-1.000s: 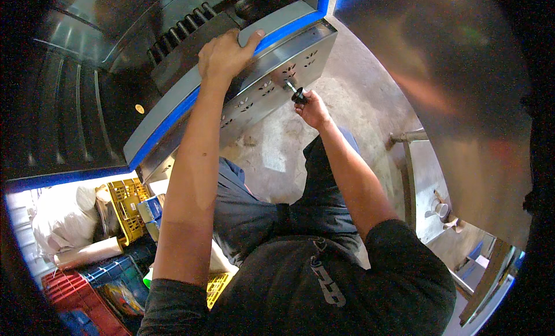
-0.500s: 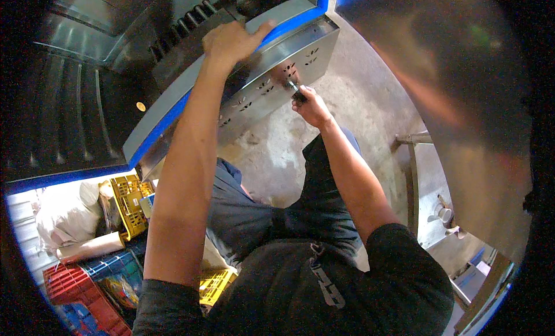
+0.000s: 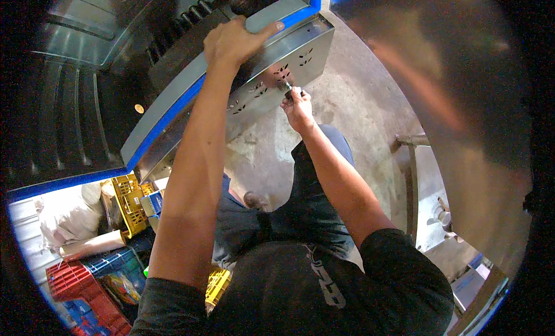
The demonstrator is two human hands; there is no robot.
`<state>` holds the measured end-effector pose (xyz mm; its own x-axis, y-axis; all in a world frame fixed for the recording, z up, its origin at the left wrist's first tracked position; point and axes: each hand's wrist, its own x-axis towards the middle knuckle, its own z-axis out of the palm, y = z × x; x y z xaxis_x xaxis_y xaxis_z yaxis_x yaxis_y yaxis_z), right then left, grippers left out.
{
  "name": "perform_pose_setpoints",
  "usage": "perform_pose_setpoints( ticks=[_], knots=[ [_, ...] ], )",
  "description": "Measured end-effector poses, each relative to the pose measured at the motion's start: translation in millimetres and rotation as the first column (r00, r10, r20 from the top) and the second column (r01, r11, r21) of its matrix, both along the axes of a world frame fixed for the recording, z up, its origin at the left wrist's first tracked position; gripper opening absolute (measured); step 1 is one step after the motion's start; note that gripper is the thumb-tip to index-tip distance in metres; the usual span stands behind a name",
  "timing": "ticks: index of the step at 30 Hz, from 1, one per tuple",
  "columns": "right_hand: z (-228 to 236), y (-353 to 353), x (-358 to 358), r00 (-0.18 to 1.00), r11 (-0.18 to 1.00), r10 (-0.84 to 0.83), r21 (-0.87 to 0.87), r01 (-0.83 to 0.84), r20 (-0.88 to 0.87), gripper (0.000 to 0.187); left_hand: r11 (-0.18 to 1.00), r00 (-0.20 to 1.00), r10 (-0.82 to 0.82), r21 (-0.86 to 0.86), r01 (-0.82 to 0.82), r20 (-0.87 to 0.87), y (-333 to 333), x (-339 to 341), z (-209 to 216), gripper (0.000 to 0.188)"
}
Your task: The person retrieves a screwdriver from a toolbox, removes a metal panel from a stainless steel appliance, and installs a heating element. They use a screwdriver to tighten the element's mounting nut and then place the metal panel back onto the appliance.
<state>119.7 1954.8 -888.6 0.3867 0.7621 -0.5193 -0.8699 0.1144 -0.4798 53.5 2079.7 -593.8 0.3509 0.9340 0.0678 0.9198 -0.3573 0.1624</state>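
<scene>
At the far left, a white sack point(image 3: 68, 213), a pale roll point(image 3: 92, 246), a red crate point(image 3: 78, 290) and a yellow crate point(image 3: 129, 207) are stacked close together. To their right, the left hand point(image 3: 226, 42) rests over the grey edge point(image 3: 165, 99) of a dark steel unit, thumb spread along the blue strip point(image 3: 298, 17); the fingers fold out of sight, so whether they clasp cannot be told. Below this edge is a thin metal panel point(image 3: 314, 50) with leaf-shaped cutouts. It should handle as stiff and smooth; support it along its folded rim (bare sheet edges may be sharp). The black-handled tool point(image 3: 289, 94) is in front of the panel, its shaft directed at the cutouts; tip contact cannot be confirmed. The right hand point(image 3: 298, 111) pinches its handle between thumb and fingers. The tool is probably light and rigid; hold by the handle, clear of the shaft.
</scene>
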Motion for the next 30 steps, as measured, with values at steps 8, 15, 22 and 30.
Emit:
perform_pose_setpoints(
  ticks=[8, 15, 22, 30],
  knots=[
    [0.5, 0.8, 24.3, 0.96, 0.967, 0.25, -0.081, -0.241, 0.129, 0.047, 0.999, 0.999, -0.043, -0.003, 0.044, 0.013, 4.3, -2.1, 0.1, 0.11],
    [9.7, 1.0, 13.1, 0.95, 0.976, 0.203, -0.13, -0.176, 0.238, 0.047, 1.0, 1.0, -0.022, -0.004, 0.022, 0.01, 2.5, -1.0, 0.5, 0.108],
    [11.8, 13.9, -9.7, 0.984, 0.977, 0.032, -0.213, 0.007, 0.177, 0.041, 0.999, 0.998, -0.048, 0.004, 0.048, 0.032, 1.0, -2.2, 0.0, 0.108],
    [12.3, 13.7, -2.3, 0.981, 0.993, 0.061, -0.11, -0.041, 0.183, 0.046, 0.998, 0.999, -0.051, 0.031, 0.05, 0.018, 5.0, -2.9, -4.6, 0.107]
  ],
)
